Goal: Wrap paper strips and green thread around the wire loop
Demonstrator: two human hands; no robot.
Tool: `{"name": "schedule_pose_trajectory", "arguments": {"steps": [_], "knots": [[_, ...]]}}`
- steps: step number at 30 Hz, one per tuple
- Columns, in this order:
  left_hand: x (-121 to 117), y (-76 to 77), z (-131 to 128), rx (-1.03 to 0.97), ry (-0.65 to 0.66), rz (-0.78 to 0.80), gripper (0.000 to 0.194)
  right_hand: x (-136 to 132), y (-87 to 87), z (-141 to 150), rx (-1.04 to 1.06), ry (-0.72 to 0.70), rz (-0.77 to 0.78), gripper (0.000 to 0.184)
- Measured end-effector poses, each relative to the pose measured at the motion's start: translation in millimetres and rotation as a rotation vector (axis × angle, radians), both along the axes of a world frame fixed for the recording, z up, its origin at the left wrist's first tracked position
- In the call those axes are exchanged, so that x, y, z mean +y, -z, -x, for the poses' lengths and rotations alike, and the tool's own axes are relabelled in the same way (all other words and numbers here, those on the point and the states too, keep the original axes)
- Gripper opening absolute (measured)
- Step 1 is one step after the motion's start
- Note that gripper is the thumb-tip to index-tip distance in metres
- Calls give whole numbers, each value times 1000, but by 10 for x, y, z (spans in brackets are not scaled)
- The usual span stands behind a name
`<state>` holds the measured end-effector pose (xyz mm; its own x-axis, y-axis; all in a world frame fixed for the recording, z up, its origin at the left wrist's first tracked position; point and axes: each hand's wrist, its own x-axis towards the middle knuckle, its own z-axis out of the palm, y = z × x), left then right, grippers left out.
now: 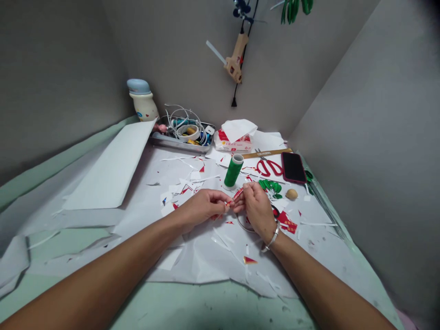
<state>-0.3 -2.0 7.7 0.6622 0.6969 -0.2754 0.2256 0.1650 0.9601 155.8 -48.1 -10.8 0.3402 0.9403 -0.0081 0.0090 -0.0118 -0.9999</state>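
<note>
My left hand (206, 205) pinches one end of a narrow red and white paper strip (238, 194) over the middle of the table. The strip's other end is in the closed fingers of my right hand (257, 206), which wears a silver bangle (274, 237) at the wrist. Just behind the hands a spool of green thread (234, 171) stands upright. Beyond my right hand lie shiny green leaf-shaped pieces (271, 187) and a small tan round object (291, 194). Partly hidden under that hand is a thin ring-like object (240, 224).
White and red paper scraps (185, 189) litter the white sheet. Behind are a metal tray (182, 143) of supplies, a tissue pack (233, 143), red-handled scissors (270, 166), a ruler (264, 154) and a phone (293, 167). A glue gun (236, 59) hangs on the wall; white card (112, 169) lies left.
</note>
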Motion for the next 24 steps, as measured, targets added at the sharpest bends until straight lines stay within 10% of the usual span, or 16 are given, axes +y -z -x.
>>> {"name": "schedule_pose_trajectory", "arguments": {"steps": [24], "knots": [[62, 110, 44, -78, -47, 6, 33, -27, -20, -11, -6, 17, -104, 27]]}}
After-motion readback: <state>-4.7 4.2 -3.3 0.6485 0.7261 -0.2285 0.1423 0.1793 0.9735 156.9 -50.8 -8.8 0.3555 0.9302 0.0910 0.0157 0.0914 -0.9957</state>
